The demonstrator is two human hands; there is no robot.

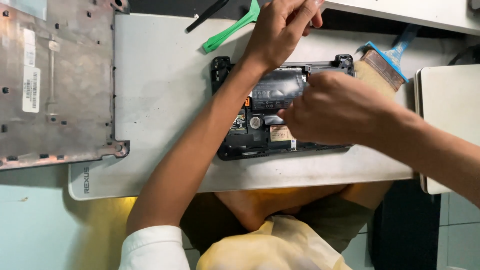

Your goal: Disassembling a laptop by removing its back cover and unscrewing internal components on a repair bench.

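Head view: the opened black laptop base with exposed circuit boards (pixel 260 135) is lying on the white bench (pixel 165 100), steadied at its far edge by the left hand (pixel 282 30), fingers curled. The right hand (pixel 335 107) is closed over its middle; what is gripped cannot be told.

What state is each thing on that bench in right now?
Laptop: opened up, insides showing.
Bottom cover: taken off, lying at the left.
Green pry tool: lying loose on the mat.
Brush: lying beside the laptop.
Left hand: at the laptop's far edge, fingers pinched.
Right hand: over the laptop's insides.
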